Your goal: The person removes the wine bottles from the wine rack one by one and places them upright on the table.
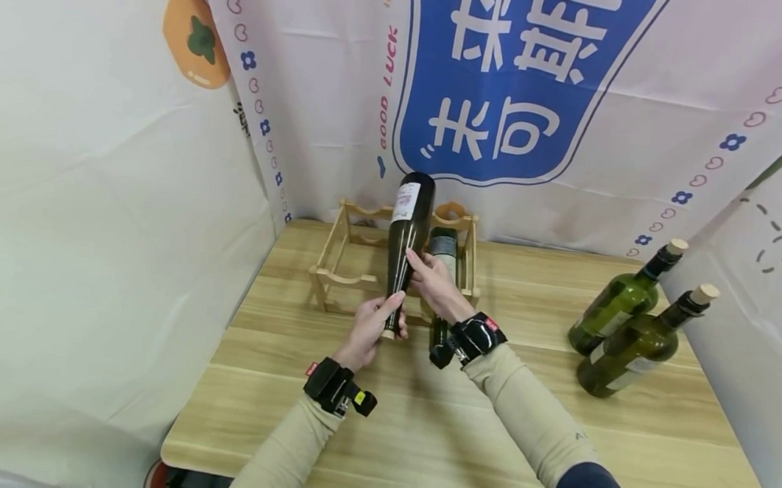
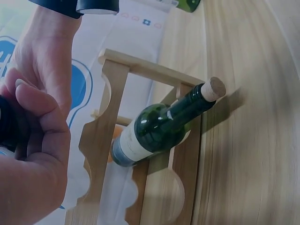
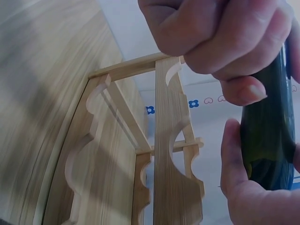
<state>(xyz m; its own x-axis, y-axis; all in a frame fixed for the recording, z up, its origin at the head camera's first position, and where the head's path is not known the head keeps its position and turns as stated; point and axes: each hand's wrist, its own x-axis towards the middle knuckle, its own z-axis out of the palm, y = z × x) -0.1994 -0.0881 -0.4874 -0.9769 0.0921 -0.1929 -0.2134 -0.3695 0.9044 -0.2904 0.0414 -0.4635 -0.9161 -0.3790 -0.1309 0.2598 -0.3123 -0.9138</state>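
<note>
Both hands hold a dark wine bottle (image 1: 410, 234) with a white label, tilted above a wooden wine rack (image 1: 344, 278). Its corked neck points down toward the person, its base toward the back wall. My left hand (image 1: 366, 331) grips the neck near the cork. Higher up, my right hand (image 1: 437, 285) holds the bottle's narrowing part, thumb on top. A second corked green bottle (image 2: 159, 129) lies in the rack's right part, its neck sticking out at the front; in the head view my right hand and wrist partly cover it.
Two corked green bottles, one nearer (image 1: 627, 359) and one behind (image 1: 616, 315), stand on the right of the wooden table (image 1: 367, 449). A printed cloth (image 1: 333, 86) hangs behind the rack, and a white sheet (image 1: 98, 258) borders the left side.
</note>
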